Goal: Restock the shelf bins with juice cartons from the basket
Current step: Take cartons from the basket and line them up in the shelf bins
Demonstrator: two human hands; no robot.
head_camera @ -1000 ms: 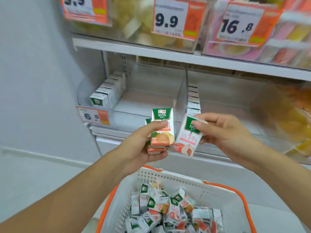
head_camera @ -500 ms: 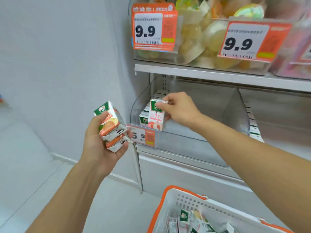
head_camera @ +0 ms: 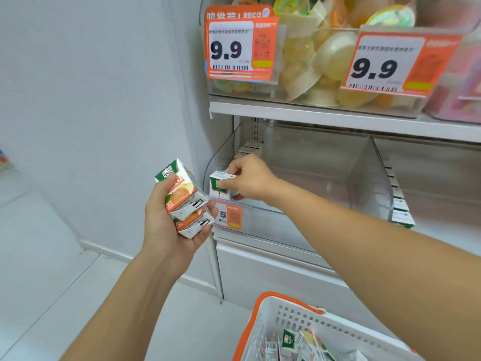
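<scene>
White basket low in front of you, juice cartons in both your hands at the clear shelf bin.

Nearest you, the orange-rimmed basket (head_camera: 294, 319) sits at the bottom edge with loose juice cartons (head_camera: 291, 342) inside; more of it shows than half a second ago. Your left hand (head_camera: 166, 225) is closed around two orange-flavoured cartons (head_camera: 184, 199), stacked and tilted, held out in front of the shelf's left end, higher and closer to the bin than before. Beyond it, your right hand (head_camera: 250, 178) pinches a peach carton (head_camera: 220, 186) by its top and front, upright at the front left corner of the clear bin (head_camera: 369, 178), just above the orange price tag (head_camera: 230, 214); it now hides the carton row it was beside. Farther back, a row of cartons (head_camera: 248, 149) runs along the bin's left wall. Above, jelly cups (head_camera: 325, 56) sit behind two 9.9 labels (head_camera: 239, 45).
</scene>
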